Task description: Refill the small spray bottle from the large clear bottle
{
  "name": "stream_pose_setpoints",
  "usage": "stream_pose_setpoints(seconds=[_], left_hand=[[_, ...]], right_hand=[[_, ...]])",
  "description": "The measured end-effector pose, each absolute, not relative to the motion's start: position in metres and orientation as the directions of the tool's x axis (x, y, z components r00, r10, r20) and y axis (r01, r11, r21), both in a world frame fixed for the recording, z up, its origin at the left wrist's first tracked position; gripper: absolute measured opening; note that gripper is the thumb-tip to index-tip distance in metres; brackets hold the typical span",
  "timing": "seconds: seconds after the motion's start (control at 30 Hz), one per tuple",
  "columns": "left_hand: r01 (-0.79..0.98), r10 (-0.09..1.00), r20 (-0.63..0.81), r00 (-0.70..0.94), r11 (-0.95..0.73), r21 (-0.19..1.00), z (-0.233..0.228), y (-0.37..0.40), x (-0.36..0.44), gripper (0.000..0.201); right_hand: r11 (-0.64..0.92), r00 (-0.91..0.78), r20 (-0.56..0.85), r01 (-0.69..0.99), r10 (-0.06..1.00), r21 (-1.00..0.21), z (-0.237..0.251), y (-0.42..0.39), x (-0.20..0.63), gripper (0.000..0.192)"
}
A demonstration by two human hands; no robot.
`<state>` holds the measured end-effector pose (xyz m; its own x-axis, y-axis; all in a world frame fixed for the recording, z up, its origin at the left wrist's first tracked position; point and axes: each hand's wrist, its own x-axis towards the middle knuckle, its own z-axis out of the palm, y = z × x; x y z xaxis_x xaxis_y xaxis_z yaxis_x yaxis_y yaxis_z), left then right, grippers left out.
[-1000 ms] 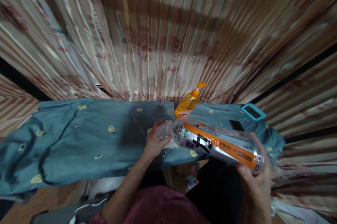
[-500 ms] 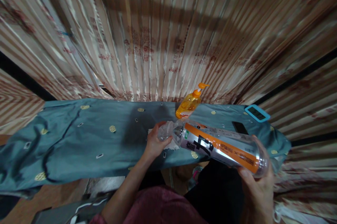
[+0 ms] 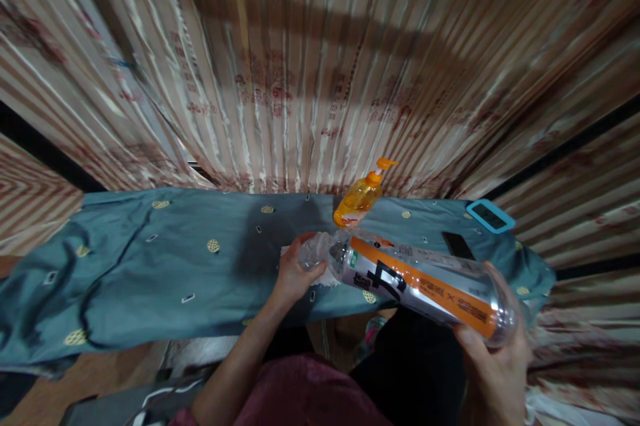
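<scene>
we see a striped curtain (image 3: 310, 66) filling the whole back of the view, its folds falling to the far edge of a long teal cloth (image 3: 150, 273) dotted with small yellow rounds, which covers the table from side to side. in front of that cloth we hold a big clear bottle (image 3: 425, 283) with an orange and white label, lying almost level and slanting down toward our right, its neck pointing left over the cloth's near edge. our right hand (image 3: 495, 373) cups the bottle's base from below, with the thumb laid up against the lower end of the label, so the bottle's weight sits at that end of the grip. our left hand (image 3: 295, 273) is curled around the neck end, fingers pressed closed about the clear top; we cannot tell whether a cap lies under them. the bottle thus spans the gap between our two hands, touching both. just under the left hand a white tissue (image 3: 327, 275) lies on the cloth. behind the bottle's neck an orange pump bottle (image 3: 360, 199) stands tilted on the cloth, near but apart. farther right a black phone (image 3: 457, 245) lies flat, and beyond it a small blue-framed timer (image 3: 490, 216) rests near the cloth's far right corner.
</scene>
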<state>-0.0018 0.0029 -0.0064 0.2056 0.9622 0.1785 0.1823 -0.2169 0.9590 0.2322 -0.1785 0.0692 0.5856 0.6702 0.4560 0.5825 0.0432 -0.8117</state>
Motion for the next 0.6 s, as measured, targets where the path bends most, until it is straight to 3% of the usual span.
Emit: stream_pose_setpoints(seconds=[0.4,0.6], left_hand=[[0.214,0.965,0.156,0.209,-0.2,0.956,-0.0038,0.0026,-0.0035,0.055],[0.22,0.965,0.163,0.203,-0.207,0.953,-0.0014,0.0033,-0.0048,0.056]], right_hand=[[0.052,0.619,0.407,0.509,0.672,-0.859,0.0629,-0.1793,0.234,0.096],[0.038,0.617,0.382,0.496,0.688,-0.868,0.0653,-0.1773,0.2338,0.09]])
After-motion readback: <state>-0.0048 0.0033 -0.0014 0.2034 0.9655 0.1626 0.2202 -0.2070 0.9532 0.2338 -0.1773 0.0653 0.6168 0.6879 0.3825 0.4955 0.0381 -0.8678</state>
